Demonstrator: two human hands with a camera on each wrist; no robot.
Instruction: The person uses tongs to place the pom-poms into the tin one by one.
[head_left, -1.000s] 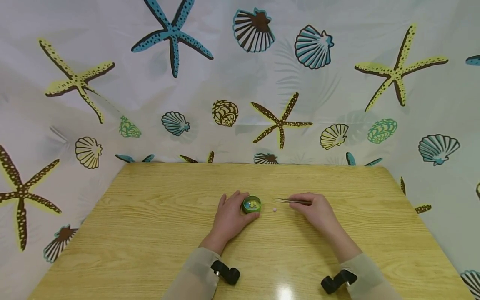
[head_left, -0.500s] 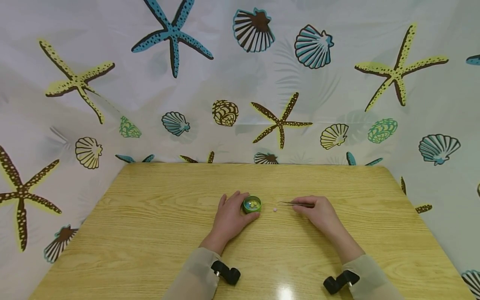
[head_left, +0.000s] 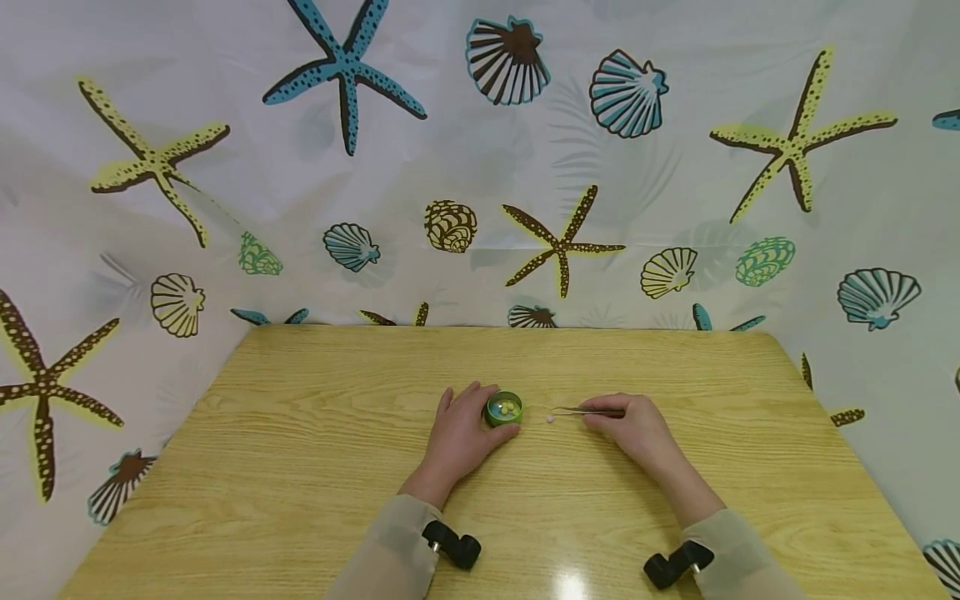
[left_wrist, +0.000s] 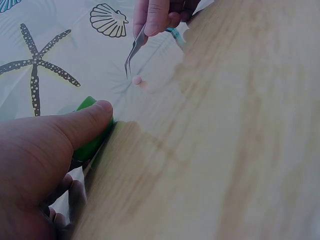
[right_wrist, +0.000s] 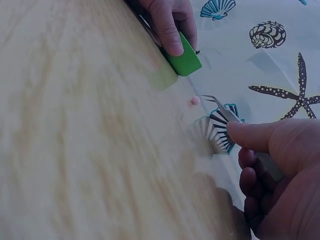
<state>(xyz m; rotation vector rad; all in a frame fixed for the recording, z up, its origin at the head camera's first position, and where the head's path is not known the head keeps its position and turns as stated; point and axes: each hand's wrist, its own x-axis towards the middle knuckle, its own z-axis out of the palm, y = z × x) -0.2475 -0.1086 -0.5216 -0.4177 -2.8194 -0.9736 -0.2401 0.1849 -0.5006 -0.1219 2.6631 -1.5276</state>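
My left hand (head_left: 465, 429) grips a small round green container (head_left: 491, 419) between thumb and fingers. Inside it lie several small yellow pieces (head_left: 507, 408) over a bluish bottom. With thumb and fingers my right hand (head_left: 633, 425) pinches a pair of bent-tip metal tweezers (head_left: 592, 411), tips pointing left. A small pale pink bead (head_left: 550, 419) rests on the table between the container and the right hand. In the right wrist view the slightly parted tweezer tips (right_wrist: 207, 97) are right beside the pink bead (right_wrist: 195, 101). The right hand's lower fingers are curled under the tweezers.
The light wood table (head_left: 337, 483) spreads out under both hands. Behind and at the sides hangs a white cloth (head_left: 480, 167) printed with starfish and shells. Black camera mounts (head_left: 452, 546) sit on both sleeved wrists.
The right hand with the tweezers first drew back slightly right and toward the person, then the tips came left to the bead. The left hand, container and bead stay practically in place.
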